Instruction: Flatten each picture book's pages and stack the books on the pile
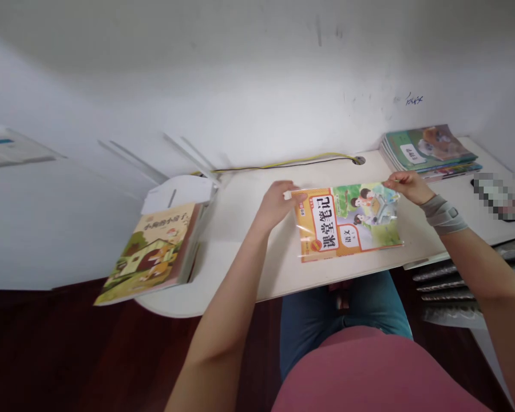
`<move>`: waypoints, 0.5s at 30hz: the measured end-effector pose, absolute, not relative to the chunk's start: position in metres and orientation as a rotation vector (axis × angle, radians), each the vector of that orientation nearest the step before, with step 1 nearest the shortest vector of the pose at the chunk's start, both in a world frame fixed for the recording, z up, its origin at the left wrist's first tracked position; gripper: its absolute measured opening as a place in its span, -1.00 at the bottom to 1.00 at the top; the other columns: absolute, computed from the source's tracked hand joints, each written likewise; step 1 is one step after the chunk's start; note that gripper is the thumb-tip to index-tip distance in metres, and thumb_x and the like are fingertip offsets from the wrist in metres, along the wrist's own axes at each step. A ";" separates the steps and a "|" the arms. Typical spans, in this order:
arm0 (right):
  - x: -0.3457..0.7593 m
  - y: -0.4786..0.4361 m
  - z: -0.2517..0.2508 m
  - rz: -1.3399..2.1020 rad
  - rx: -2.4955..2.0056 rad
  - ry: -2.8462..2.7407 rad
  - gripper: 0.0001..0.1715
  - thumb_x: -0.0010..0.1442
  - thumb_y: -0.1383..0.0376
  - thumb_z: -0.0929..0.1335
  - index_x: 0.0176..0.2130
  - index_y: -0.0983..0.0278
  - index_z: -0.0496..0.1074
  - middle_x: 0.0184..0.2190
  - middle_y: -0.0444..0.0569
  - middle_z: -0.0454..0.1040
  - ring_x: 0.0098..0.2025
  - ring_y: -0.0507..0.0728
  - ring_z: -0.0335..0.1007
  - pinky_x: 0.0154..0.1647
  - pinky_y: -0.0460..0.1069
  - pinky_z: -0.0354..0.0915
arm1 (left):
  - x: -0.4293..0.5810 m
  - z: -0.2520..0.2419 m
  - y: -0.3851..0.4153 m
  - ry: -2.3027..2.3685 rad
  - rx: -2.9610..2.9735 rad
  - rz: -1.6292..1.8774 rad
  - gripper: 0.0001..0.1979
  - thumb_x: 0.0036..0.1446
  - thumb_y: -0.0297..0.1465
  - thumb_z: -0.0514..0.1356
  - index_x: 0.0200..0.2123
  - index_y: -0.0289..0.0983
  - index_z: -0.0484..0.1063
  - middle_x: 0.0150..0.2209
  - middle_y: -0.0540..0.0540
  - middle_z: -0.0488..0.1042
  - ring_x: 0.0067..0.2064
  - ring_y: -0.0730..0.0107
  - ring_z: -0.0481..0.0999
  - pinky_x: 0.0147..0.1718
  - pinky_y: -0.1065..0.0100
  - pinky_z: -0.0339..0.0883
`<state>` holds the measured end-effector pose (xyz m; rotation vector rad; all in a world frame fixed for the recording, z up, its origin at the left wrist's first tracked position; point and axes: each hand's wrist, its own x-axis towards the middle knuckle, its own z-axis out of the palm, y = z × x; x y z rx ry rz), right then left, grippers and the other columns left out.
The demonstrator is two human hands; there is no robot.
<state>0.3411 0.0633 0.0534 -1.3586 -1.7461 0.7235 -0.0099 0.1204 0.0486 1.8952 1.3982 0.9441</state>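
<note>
Held book (347, 223): glossy clear plastic over paper (glare-streaked); tabletop (232, 223) smooth; wristband (444, 214) cloth.

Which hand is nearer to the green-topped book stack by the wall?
Right. The right hand is just in front of the stack, pinching the orange-and-green book by its right end; the left hand is farther off, at that book's left end.

Left hand (278, 203) and right hand (412, 187) pinch — arms (229, 309) outstretched.
</note>
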 end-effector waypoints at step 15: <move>0.323 0.056 0.076 0.223 -1.429 -2.018 -0.58 0.20 0.02 0.26 -0.23 0.27 0.50 -0.23 0.05 0.52 -0.21 0.17 0.39 -0.22 0.04 0.27 | 0.082 0.089 0.103 1.053 2.441 0.594 -0.78 0.15 -0.40 0.09 -0.40 -0.28 0.53 -0.45 -0.05 0.51 -0.36 0.33 0.45 -0.32 0.35 0.22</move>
